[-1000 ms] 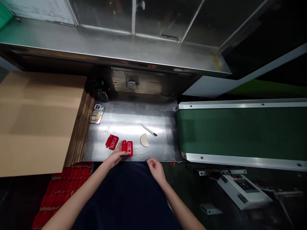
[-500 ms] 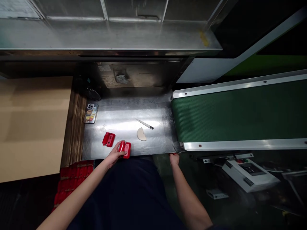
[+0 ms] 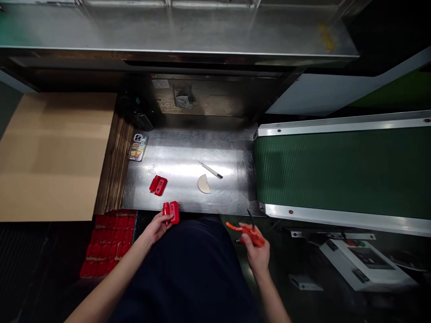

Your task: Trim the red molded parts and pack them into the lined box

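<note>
Pinched in my left hand (image 3: 159, 228) is a red plastic part (image 3: 173, 212), just over the front edge of the metal table (image 3: 182, 197). My right hand (image 3: 258, 253) is wrapped round an orange-handled tool (image 3: 252, 235) with a black cord or strip beside it; its exact kind is hard to make out. A second red part (image 3: 158, 185) lies on the table beyond my left hand. Near the middle of the table are a beige half-round piece (image 3: 204, 184) and a slim pointed knife or tweezers (image 3: 210, 170).
A phone (image 3: 138, 147) lies at the table's left edge, beside stacked cardboard (image 3: 57, 157). Red parts in a container (image 3: 109, 244) sit below at the left. A green conveyor belt (image 3: 340, 172) is on the right, with a white device (image 3: 368, 264) below it.
My right hand has come up from the table's front edge, and the orange tool now shows in it. My left hand has drawn the red part slightly toward the body. The view has shifted.
</note>
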The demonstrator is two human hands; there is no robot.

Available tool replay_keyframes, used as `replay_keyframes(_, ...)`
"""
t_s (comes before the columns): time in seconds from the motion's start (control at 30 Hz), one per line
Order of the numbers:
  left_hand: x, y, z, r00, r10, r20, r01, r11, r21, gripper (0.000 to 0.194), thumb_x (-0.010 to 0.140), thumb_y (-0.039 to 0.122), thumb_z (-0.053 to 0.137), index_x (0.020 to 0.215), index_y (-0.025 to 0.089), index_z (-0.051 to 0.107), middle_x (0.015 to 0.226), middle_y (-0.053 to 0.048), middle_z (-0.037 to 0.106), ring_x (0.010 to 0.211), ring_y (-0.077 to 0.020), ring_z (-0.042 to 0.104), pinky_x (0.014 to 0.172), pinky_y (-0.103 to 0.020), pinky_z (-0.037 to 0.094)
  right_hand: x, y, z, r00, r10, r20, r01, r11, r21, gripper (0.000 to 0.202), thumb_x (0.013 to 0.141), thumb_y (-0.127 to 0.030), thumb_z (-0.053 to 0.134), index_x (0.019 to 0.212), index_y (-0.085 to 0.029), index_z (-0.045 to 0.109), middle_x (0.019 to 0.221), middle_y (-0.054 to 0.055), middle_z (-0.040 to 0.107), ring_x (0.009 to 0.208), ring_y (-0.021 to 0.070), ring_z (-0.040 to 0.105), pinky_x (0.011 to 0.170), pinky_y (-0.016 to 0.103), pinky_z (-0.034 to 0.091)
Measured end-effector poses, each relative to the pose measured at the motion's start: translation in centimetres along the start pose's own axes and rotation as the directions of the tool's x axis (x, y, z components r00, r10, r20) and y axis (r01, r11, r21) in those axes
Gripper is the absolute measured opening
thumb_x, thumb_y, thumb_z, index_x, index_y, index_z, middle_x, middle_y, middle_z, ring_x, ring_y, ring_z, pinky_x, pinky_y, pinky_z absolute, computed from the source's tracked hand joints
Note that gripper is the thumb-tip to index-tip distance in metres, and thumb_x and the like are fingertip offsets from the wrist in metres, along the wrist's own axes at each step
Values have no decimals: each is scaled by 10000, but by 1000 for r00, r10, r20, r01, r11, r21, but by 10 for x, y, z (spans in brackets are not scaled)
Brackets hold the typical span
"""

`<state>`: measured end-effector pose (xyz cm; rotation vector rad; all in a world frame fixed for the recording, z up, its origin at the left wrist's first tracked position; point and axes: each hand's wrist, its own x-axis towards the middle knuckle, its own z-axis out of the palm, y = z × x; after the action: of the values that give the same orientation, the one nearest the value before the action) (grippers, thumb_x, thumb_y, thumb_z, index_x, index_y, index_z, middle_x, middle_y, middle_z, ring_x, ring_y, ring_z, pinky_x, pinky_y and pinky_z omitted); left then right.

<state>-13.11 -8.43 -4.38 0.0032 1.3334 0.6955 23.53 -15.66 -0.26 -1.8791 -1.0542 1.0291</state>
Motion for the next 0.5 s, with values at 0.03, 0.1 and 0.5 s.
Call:
replay_keyframes(0.03,-1,-4,0,1000,-4,-7,4,1000,-10,57,957,166,713,982,120,690,958,-31,738,818,-156,722,760,-328,636,14,-19,-6,996,-34,85,32,999,25,670,855,-813,580,969,-194,812,1058,177,771,1100,368,694,1003,518,532)
replay_keyframes(0.1,-3,-11,2,1000,-9,-13,8,1000,-20,71,957,160,713,1013,120,695,984,-38,748,846,-165,734,774,-337,643,43,-60,-14,940,-108,323,81,992,94,773,798,-916,535,909,-204,814,1020,169,771,1050,371,712,965,499,553)
replay_keyframes(0.5,-32,-85,-19,917,-3,-400,-107,962,-252,193,977,190,693,1161,140,667,1033,-41,712,797,-149,696,684,-292,621,86,-148,62,183,286,941,683,651,-331,317,989,-533,594,863,-242,607,735,6,677,704,226,659,592,300,326)
